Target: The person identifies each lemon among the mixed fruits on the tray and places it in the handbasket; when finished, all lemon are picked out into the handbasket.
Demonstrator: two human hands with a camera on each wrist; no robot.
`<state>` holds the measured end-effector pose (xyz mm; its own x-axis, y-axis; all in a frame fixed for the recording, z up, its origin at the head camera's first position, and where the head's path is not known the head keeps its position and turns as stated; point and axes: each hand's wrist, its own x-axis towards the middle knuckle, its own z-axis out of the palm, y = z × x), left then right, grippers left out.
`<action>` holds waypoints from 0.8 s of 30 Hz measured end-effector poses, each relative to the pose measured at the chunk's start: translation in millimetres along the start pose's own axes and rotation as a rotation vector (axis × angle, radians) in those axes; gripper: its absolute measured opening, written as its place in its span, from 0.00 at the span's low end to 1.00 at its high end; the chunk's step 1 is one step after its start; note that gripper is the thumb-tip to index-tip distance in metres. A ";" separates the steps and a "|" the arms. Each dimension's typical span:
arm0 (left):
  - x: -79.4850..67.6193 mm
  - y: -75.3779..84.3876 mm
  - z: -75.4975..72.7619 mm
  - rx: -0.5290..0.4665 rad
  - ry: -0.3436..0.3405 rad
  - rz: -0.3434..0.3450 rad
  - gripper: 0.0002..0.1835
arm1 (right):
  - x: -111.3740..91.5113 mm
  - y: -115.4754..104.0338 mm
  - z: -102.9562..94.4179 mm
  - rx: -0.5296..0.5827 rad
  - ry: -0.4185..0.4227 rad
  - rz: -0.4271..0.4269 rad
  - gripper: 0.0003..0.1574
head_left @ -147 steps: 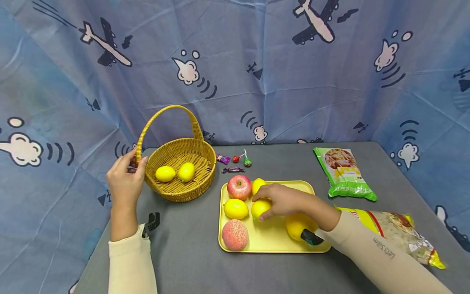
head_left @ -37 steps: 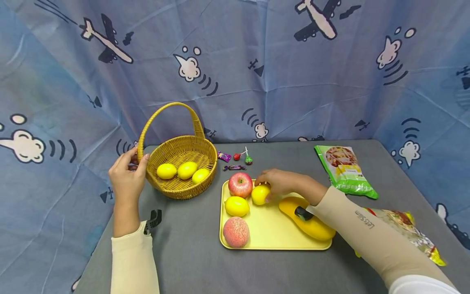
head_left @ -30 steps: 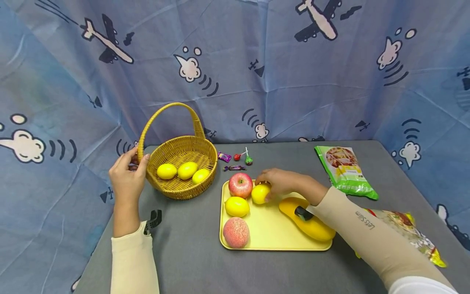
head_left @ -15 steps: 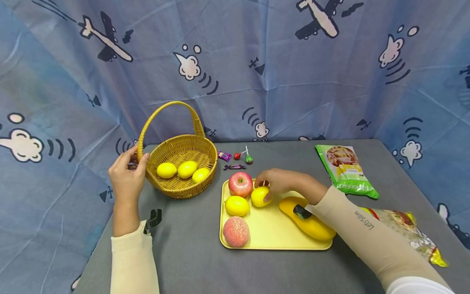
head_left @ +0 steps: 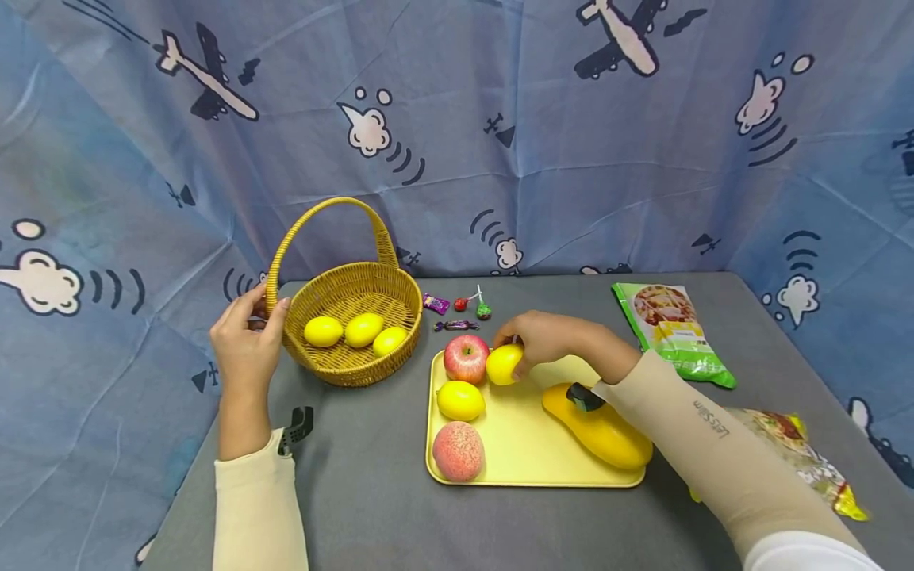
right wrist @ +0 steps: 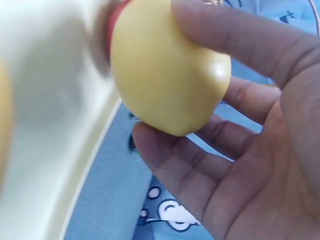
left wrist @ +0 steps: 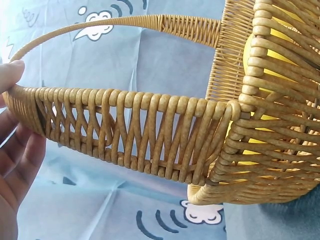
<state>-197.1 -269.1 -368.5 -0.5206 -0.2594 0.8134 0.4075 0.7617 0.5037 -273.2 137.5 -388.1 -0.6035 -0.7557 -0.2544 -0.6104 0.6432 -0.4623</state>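
My left hand (head_left: 246,337) grips the handle of a yellow wicker basket (head_left: 343,377), thumb on one side and fingers behind, as the left wrist view also shows. Inside the basket lie three lemons (head_left: 364,329). My right hand (head_left: 546,341) pinches another lemon (head_left: 503,365) between thumb and fingers, over the back of a pale yellow tray (head_left: 528,452). In the right wrist view that lemon (right wrist: 167,70) fills the grasp. Beside it on the tray sit a red apple (head_left: 466,358), one more lemon (head_left: 460,400), a peach (head_left: 458,450) and a yellow papaya-like fruit (head_left: 607,432), partly under my right wrist.
Wrapped candies (head_left: 455,325) and two lollipops (head_left: 483,309) lie behind the tray. A green food bag (head_left: 671,329) rests at the back right, and a second printed bag (head_left: 800,452) is partly hidden by my right forearm. A patterned curtain (head_left: 457,159) hangs behind the table.
Since the earliest frame, a third lemon has come into the basket. Over the last half second my right hand has risen slightly with its lemon. The left hand stays at the handle.
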 end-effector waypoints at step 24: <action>-1.0 -0.7 -2.5 0.038 -0.026 0.023 0.19 | 83.1 -52.9 -13.2 0.186 0.232 -0.049 0.28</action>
<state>-195.0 -270.9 -369.0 -0.5308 -0.2270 0.8165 0.3905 0.7896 0.4733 -297.8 42.4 -373.6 -0.6899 -0.7230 -0.0368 -0.5500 0.5566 -0.6227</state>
